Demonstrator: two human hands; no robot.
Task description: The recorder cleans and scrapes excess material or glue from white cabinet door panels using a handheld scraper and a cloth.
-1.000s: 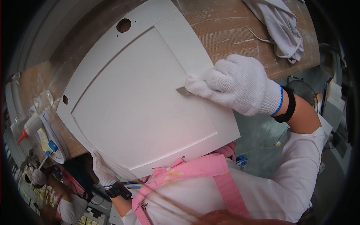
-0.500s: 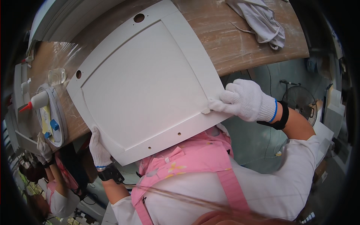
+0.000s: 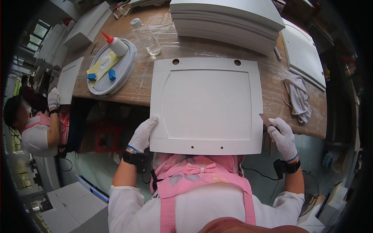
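A white cabinet door panel (image 3: 210, 105) with a recessed middle lies partly on the table, its near edge against my pink apron (image 3: 194, 169). My left hand (image 3: 143, 134), in a white knit glove, grips the panel's left edge with its fingers closed. Just off the right edge, my gloved right hand (image 3: 283, 138) pinches a thin, flat brownish piece (image 3: 265, 120). One end of that piece is close to the panel's edge; its exact kind cannot be made out. Two larger holes are along the panel's far side, two small ones along the near side.
Left on the table are a grey lid (image 3: 130, 64) bearing a red-tipped glue bottle (image 3: 117, 46) and blue blocks (image 3: 112, 74), plus a clear bottle (image 3: 146, 39). Stacked white panels (image 3: 229, 23) stand behind. A cloth (image 3: 298, 97) lies right. A co-worker (image 3: 42, 128) is at far left.
My view has swung, so the panel looks squarer and the table's left side shows more. My right hand has left the panel's near right corner and is beside its right edge.
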